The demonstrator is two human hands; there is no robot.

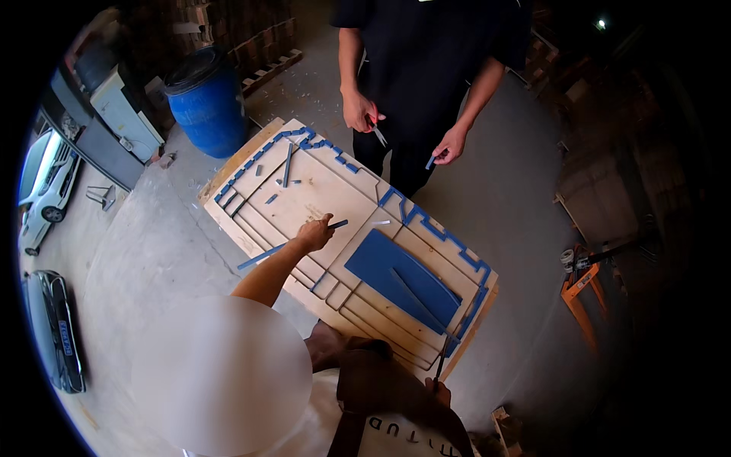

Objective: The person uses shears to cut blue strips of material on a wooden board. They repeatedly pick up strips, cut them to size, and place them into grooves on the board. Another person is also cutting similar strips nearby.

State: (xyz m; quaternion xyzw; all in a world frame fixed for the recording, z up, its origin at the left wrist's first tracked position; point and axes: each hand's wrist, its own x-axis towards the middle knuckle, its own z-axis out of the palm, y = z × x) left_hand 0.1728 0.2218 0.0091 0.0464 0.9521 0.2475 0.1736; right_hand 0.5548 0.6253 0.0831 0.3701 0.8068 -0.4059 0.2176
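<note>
Blurred white round shape [228, 373] nearest, lower left. Left grip [314, 233] looks pinched round a blue strip [339, 224], mid-board; can't tell if it's touching the grooved wooden tabletop [327, 179]. Right grip [438, 391] wraps a dark scissors-like tool [442, 362], near one end of the blue sheet [381, 263]. Strip judged light, soft, bendy, foam-like, little slip, might tear if yanked; best pinched mid-length across its sides. Co-worker [430, 68] opposite, red-handled scissors [378, 131] in one hand.
</note>
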